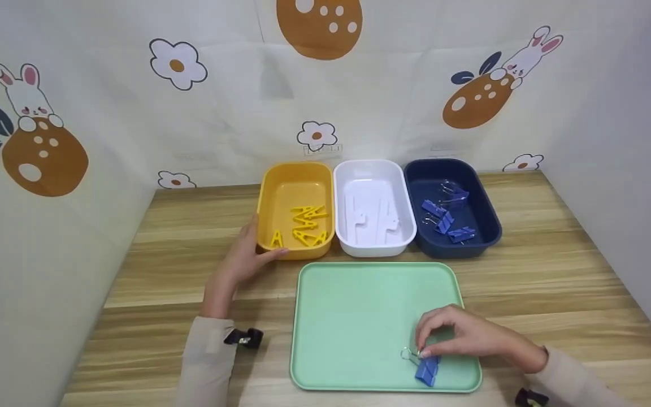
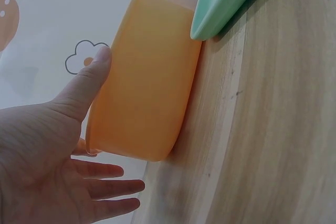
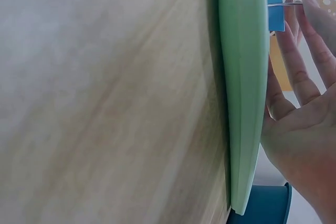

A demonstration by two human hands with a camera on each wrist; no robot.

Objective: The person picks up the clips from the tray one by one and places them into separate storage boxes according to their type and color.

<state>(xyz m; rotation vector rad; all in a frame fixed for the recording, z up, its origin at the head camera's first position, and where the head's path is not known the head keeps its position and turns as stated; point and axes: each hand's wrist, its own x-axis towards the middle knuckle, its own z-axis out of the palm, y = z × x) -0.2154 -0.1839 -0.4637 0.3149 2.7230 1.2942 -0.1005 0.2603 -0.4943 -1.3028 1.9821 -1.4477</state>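
My right hand (image 1: 464, 336) pinches a wire handle of a blue binder clip (image 1: 427, 371) between thumb and fingertip. The clip is at the near right part of the green tray (image 1: 359, 316); its blue body and wire handles also show at the top of the right wrist view. On the left, my left hand (image 1: 244, 254) rests against the near left corner of the yellow bin (image 1: 297, 254), thumb at its front rim. Its fingers are straight and spread in the left wrist view. Several yellow clothespins (image 1: 306, 223) lie inside that bin.
A white bin (image 1: 374, 250) with white pieces inside stands right of the yellow one. Beside it is a dark blue bin (image 1: 489, 226) holding several blue binder clips (image 1: 444, 220). All three stand behind the tray on a wooden table (image 1: 150, 282), near a printed backdrop (image 1: 235, 113).
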